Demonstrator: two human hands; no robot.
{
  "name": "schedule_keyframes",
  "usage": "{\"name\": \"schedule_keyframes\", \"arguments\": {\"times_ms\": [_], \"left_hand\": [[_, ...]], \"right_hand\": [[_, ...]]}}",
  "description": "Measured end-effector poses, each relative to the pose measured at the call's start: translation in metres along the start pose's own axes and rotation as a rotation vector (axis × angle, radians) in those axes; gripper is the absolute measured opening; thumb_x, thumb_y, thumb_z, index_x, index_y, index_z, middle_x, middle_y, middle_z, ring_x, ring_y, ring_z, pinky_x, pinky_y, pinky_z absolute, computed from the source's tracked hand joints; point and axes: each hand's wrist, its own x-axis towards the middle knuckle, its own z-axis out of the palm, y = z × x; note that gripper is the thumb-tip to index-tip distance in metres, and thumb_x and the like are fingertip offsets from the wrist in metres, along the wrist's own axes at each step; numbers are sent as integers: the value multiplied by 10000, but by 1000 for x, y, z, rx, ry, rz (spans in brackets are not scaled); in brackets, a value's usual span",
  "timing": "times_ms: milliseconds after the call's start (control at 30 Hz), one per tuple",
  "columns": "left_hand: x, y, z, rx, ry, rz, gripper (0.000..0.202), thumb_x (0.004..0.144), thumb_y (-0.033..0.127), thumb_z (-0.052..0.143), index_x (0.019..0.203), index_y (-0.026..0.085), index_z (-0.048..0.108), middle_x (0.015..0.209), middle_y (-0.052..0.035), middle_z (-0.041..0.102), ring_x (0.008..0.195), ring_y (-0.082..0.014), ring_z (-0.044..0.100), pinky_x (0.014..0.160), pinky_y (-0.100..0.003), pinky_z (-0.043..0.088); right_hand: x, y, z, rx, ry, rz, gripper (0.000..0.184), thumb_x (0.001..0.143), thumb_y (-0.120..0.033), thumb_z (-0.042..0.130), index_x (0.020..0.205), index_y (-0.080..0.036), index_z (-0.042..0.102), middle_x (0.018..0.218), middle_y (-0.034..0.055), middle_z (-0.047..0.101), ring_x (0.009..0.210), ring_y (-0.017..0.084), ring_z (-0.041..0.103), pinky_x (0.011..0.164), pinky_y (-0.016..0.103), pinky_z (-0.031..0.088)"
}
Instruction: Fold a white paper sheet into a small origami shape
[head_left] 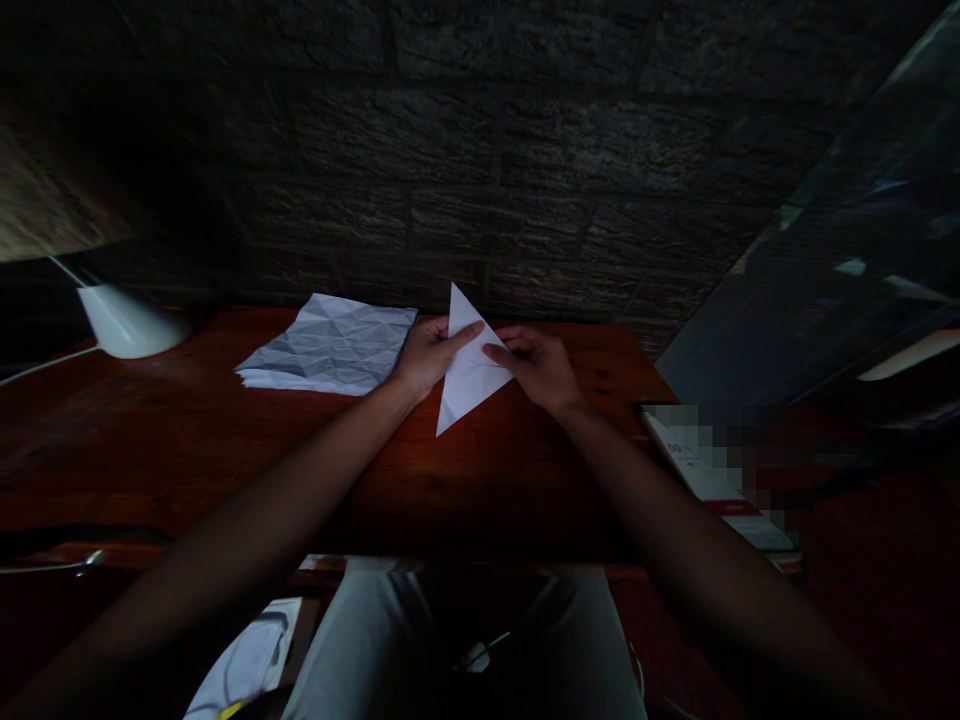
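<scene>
A white sheet folded into a triangle [466, 372] lies over the dark wooden table [225, 440], one tip pointing up toward the wall and one toward me. My left hand [429, 355] grips its left edge, fingers pinched on the paper. My right hand [536, 365] holds the right side, fingertips pressing near the fold. Both forearms reach in from the bottom of the view.
A creased, unfolded white paper [330, 345] lies on the table left of my hands. A white lamp head [124, 320] stands at the far left. A booklet or box [712, 475] sits at the right edge. A dark brick wall [480, 150] rises behind the table.
</scene>
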Motion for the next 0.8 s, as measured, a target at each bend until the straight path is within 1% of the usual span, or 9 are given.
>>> {"name": "schedule_keyframes", "arguments": {"times_ms": [67,133,300,367,433,533,633,733,800], "left_hand": [[3,-3,0,11,45,15,456,633,586,894,755,181,723,734,-11,726,604,-137,594,550,-258,438],[6,-6,0,6,62,19,453,654,602,878,732,185,719,696,2,705,575,-124,568,522,-247,408],[6,-5,-1,11,-24,13,398,586,465,947,789,183,754,774,-8,751,623,-138,619,579,-259,472],[5,-4,0,56,34,53,385,590,467,941,752,179,742,733,-4,731,600,-133,596,550,-253,445],[6,-3,0,98,110,97,393,642,519,903,683,181,709,658,9,682,558,-119,549,503,-245,386],[11,-3,-1,126,154,110,442,700,576,860,619,191,658,596,20,626,530,-110,508,469,-244,339],[21,-2,-9,62,218,85,436,725,565,858,637,200,636,618,22,644,551,-106,538,495,-227,394],[28,2,-21,-54,376,8,416,763,544,841,691,205,610,724,-7,715,657,-122,649,579,-211,484],[29,4,-26,-42,395,-16,395,780,546,824,754,200,634,803,-32,750,703,-134,688,591,-209,492]], "right_hand": [[0,-1,3,33,-30,23,359,747,-486,847,970,-221,750,836,19,789,778,198,724,751,340,572],[0,-1,5,57,-37,43,378,731,-490,860,967,-218,747,821,18,784,759,193,717,732,334,568],[0,1,7,82,4,74,387,715,-476,873,960,-204,746,814,15,780,736,178,708,724,324,560],[1,2,8,95,-3,80,389,703,-470,881,958,-206,750,825,15,785,741,179,713,733,325,564],[2,1,9,126,-22,93,385,703,-467,880,963,-212,757,843,19,793,753,184,721,741,330,571],[3,0,11,185,-53,120,385,703,-467,875,975,-219,764,873,29,806,765,196,731,733,339,582],[2,0,12,196,-77,147,357,691,-432,885,949,-216,766,859,30,805,745,195,727,714,338,579],[0,2,10,161,-74,174,296,701,-383,879,921,-216,774,838,27,800,728,188,722,701,333,571],[0,4,7,144,-39,174,279,704,-378,876,911,-220,777,839,26,802,731,188,723,708,335,570]]}}
